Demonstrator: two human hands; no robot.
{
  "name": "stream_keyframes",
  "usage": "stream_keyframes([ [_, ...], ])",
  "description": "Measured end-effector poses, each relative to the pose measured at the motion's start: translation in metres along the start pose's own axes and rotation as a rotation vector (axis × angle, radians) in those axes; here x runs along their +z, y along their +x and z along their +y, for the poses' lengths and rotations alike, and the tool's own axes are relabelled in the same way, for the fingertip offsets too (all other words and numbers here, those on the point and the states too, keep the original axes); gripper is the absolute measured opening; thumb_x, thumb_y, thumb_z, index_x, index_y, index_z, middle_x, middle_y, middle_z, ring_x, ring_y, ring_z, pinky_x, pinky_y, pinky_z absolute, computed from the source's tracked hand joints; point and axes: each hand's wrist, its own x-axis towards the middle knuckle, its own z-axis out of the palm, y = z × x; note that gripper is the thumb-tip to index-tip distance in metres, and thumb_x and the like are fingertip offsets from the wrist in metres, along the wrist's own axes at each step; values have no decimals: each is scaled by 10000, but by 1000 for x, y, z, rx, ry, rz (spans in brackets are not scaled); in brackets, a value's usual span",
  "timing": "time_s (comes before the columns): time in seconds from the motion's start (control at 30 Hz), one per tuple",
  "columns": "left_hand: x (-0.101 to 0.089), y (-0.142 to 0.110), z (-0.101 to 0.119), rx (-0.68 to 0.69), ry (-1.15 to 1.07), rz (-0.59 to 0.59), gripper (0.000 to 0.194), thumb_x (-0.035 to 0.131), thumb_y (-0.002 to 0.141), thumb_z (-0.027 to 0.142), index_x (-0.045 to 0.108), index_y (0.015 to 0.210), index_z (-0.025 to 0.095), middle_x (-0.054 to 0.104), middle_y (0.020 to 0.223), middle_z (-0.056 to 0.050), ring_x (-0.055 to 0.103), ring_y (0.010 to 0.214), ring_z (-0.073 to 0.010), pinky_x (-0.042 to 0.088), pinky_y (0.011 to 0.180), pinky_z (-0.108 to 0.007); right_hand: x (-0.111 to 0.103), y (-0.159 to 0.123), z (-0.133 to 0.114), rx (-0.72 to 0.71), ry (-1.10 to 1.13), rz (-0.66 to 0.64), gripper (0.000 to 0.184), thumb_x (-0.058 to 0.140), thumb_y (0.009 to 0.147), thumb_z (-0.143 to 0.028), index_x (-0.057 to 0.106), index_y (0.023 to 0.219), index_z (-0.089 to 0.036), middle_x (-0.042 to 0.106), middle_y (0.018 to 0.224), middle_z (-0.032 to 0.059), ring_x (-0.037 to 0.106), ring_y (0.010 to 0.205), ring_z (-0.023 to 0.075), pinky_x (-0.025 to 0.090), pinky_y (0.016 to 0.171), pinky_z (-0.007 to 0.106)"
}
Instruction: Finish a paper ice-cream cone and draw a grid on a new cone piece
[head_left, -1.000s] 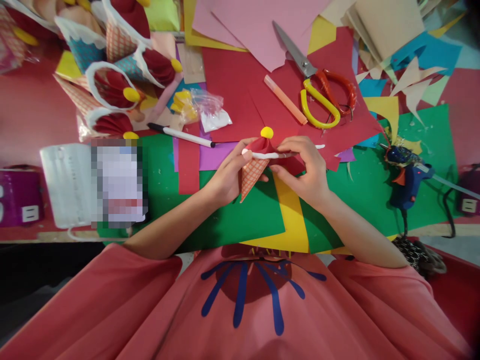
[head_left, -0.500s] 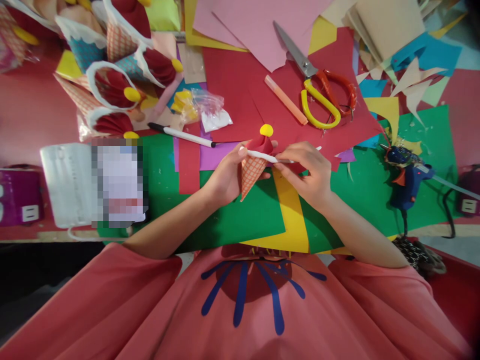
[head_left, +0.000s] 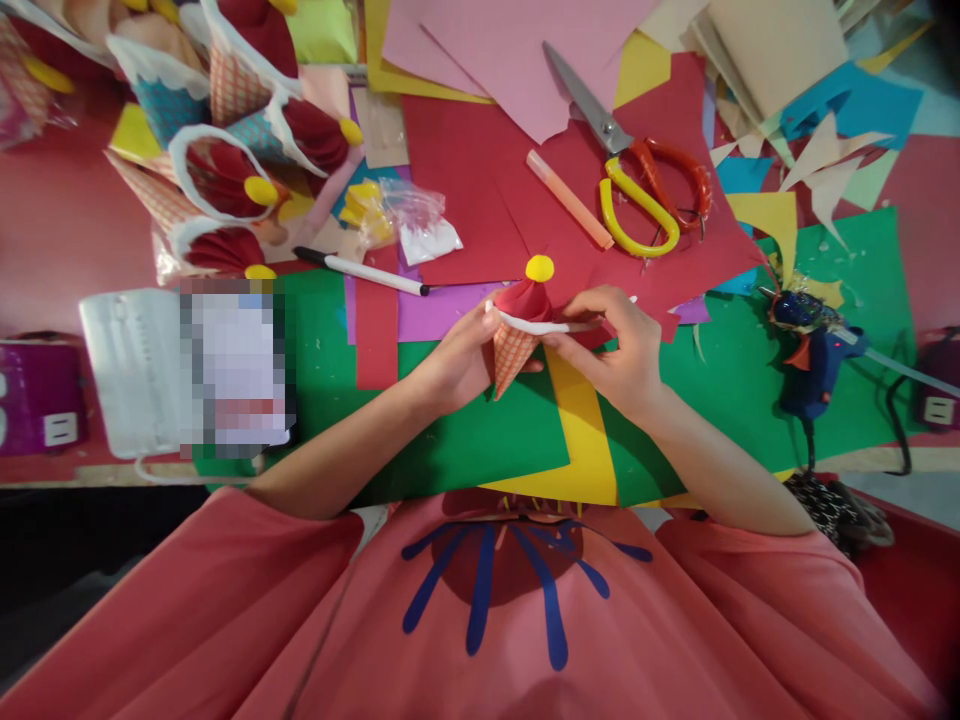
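Onlooker's note: checkered cone at centre, over the green sheet, its tip pointing near and left. Left hand curled around the cone's left side, thumb at the rim. Right hand pinches the white strip, thumb against fingers. Scissors lie far right; glue gun at right.

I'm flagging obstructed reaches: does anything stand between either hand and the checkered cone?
Nothing visible does. The left hand holds the checkered cone directly, and the right hand touches the white strip along its rim.
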Motion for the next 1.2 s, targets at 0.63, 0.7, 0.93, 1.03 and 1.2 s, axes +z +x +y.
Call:
stream_keyframes([
  [0.63,2,3,5,-62,-11,-11,459,607,827,575,640,1098,206,735,1056,-61,706,994,-253,604,669,-289,-2,4,-3,-29,42,1,133,625,907,-339,627,858,-215,707,780,8,652,716,148,523,685,304],
  [0.7,2,3,3,-78,-14,-22,506,569,839,628,645,1104,204,739,1029,-68,706,996,-263,602,669,-301,-2,3,-4,-23,48,1,122,644,896,-328,626,861,-212,711,786,7,654,719,145,524,692,297],
  [0.93,-2,0,-4,-14,18,-39,540,753,700,617,686,1002,174,735,893,-52,703,801,-168,542,574,-205,1,-2,-5,72,65,-60,233,672,864,-434,609,891,-211,712,823,20,670,770,169,541,730,322],
  [1.03,1,0,-1,-24,8,-1,516,689,744,652,697,921,168,715,779,-47,668,674,-141,486,476,-181,1,-2,-6,54,70,-82,231,665,868,-432,613,912,-212,713,836,21,670,765,168,543,721,319],
  [1.2,7,1,6,-49,-41,59,556,534,843,697,685,816,163,675,692,-46,641,606,-133,439,422,-179,1,1,-6,-67,96,-53,79,612,907,-283,643,919,-212,712,829,16,666,758,153,532,713,305],
])
